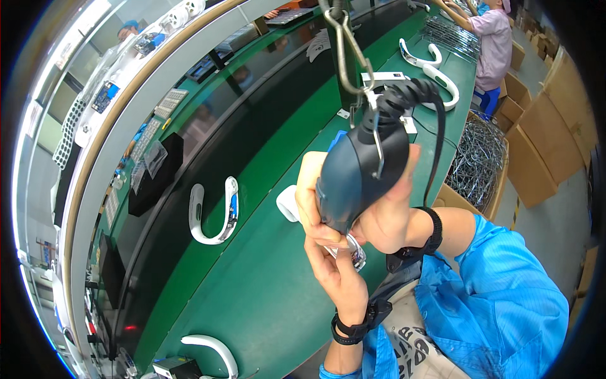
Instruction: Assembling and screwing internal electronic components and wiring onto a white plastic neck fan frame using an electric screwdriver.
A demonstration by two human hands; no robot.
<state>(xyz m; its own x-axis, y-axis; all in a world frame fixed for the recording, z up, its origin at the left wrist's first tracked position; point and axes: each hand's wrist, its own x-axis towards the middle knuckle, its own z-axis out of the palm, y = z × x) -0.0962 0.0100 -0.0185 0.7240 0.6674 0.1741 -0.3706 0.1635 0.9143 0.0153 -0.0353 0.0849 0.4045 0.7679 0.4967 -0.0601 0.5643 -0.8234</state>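
My right hand is wrapped round a dark electric screwdriver, held tip down. It hangs from a metal hook, and a black coiled cord leaves its top. Below it, my left hand is closed on a white curved housing with small electronic parts showing near the fingers. The tool's tip is at that opened part, but fingers and the tool body hide the exact contact. Both wrists wear black bands.
Another white U-shaped housing lies left on the green bench; one more lies near the front. More housings are farther back. At right stand a carton of metal pieces and cardboard boxes. A co-worker is at the far right.
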